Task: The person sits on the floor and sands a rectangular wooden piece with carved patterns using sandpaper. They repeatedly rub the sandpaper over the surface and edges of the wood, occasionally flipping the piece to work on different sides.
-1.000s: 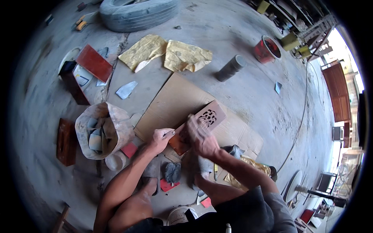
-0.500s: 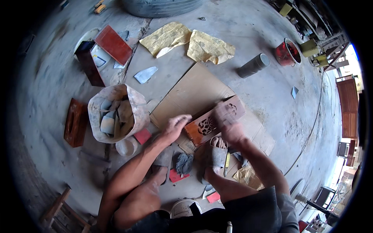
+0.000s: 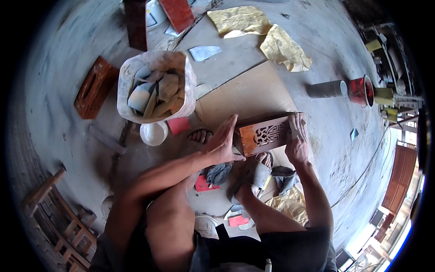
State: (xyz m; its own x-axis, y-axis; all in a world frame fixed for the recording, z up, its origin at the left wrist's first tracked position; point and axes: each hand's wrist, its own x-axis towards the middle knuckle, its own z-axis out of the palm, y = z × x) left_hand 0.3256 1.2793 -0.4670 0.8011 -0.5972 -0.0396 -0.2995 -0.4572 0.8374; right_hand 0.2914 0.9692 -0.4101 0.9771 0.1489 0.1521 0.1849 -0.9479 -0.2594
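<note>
A wooden box [image 3: 250,140] with a cut-out pattern in its upper side lies on the cardboard in front of me. Its left end is glossy orange-brown, the rest dull and paler. My left hand [image 3: 222,144] is open at that left end, thumb and fingers spread apart; whether it touches the wood I cannot tell. Across the right end my right hand [image 3: 297,139] rests with its fingers stretched out flat, covering part of the pattern. Under the box spreads a sheet of cardboard [image 3: 253,93]. A grey rag [image 3: 219,173] lies between my feet.
Left stands a whitish tub [image 3: 124,102] of sanding-sheet scraps, with a small white cup [image 3: 154,133] beside it. A slotted wooden box [image 3: 94,88] is further left. Yellowish paper sheets [image 3: 240,20] lie beyond. On the right are a grey cylinder [image 3: 324,89] and a red bucket [image 3: 358,92].
My right hand has gone from a blurred position over the pattern to the box's right end. My left hand is now opened out at the left end. The view has shifted.
</note>
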